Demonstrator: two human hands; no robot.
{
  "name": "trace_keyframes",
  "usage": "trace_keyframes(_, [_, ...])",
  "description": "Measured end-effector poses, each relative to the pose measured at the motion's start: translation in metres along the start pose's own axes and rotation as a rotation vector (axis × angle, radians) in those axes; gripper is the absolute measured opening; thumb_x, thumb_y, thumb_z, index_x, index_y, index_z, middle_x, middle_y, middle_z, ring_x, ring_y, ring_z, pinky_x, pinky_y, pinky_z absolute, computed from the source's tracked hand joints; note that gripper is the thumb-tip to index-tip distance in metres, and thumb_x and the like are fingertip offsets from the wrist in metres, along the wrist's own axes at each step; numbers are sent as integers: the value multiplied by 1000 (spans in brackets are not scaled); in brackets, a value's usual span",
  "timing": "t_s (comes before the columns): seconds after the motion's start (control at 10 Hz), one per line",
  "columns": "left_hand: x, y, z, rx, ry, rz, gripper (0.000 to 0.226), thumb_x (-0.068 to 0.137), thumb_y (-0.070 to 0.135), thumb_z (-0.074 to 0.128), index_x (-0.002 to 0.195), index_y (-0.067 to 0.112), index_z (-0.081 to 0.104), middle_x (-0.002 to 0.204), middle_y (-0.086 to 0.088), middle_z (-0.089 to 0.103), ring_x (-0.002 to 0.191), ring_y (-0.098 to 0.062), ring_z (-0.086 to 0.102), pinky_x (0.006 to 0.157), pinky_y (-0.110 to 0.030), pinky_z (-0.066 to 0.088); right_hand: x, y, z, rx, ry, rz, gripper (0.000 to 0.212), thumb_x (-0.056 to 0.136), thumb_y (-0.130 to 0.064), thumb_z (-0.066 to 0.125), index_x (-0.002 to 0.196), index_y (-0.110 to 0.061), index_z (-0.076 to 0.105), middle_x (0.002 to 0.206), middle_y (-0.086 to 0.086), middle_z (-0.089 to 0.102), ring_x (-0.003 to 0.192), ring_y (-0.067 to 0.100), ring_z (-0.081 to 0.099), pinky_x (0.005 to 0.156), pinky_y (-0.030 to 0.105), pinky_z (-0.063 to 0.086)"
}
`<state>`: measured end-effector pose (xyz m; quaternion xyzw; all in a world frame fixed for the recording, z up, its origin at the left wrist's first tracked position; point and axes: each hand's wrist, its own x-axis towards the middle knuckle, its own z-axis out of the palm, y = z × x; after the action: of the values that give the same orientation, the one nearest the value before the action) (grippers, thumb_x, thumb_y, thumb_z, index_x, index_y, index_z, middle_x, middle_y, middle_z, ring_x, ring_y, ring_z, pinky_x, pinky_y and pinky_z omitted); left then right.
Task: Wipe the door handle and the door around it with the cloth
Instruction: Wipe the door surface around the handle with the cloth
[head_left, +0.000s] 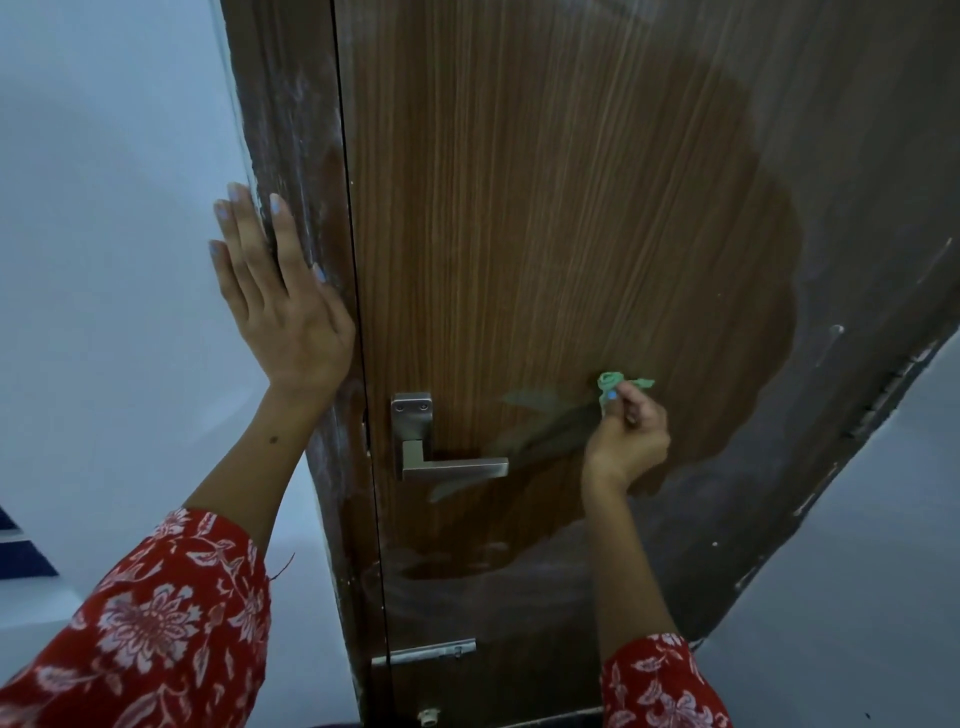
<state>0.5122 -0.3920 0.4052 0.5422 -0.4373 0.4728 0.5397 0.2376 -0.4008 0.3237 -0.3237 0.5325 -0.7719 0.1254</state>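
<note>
A brown wood-grain door (545, 208) fills the middle of the head view. Its silver lever handle (447, 466) sits low on the left side, lever pointing right. A large patch around the handle looks darker and glossier than the dusty grey area to the right. My right hand (626, 439) is shut on a small bunched green cloth (612, 384), pressed to the door to the right of the lever's tip. My left hand (275, 296) lies flat with fingers spread, on the dusty door frame (291, 130) and the white wall, above and left of the handle.
White wall (104, 260) stands left of the frame. A metal latch bolt (431, 652) is fixed low on the door. Hinges (883, 395) show along the door's right edge, with more pale wall beyond. A dark blue object (21, 551) peeks in at the far left.
</note>
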Motion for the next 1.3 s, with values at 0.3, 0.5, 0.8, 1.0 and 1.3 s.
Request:
trace_keyframes(0.3, [1,0,-1,-1,2,1,46,98,8,41,142,-3,38,146,-29,38,138,-43,33,117,-49,24,-16,-1,6,76,-99,32,25,82,3,63,92,-19,65,102,10,65,85,10,63,73,5,48])
trace_keyframes(0.5, [0,-2,-1,-6,3,0,46,97,7,42,142,-3,38,146,-29,38,138,-43,33,117,-48,23,-51,1,12,-106,-401,-384,26,82,7,57,97,-10,70,103,1,59,94,9,58,86,13,47])
trace_keyframes(0.8, [0,-1,-2,10,7,5,46,96,5,44,141,-4,39,145,-30,40,137,-43,35,116,-48,25,-56,8,5,-248,-590,-651,27,79,7,55,97,-7,70,102,8,60,96,15,55,86,14,44])
trace_keyframes(1.0, [0,1,-2,3,10,3,46,96,4,42,141,-3,40,144,-29,40,137,-43,35,116,-48,25,-45,-4,9,-71,-194,-121,24,80,7,60,99,-6,68,104,1,52,92,16,61,82,13,50])
trace_keyframes(1.3, [0,2,-3,-15,1,8,47,94,1,42,141,-5,39,144,-32,38,137,-46,34,117,-48,23,-19,11,-5,-37,-37,70,21,81,0,65,98,-12,68,100,3,62,92,14,63,78,12,50])
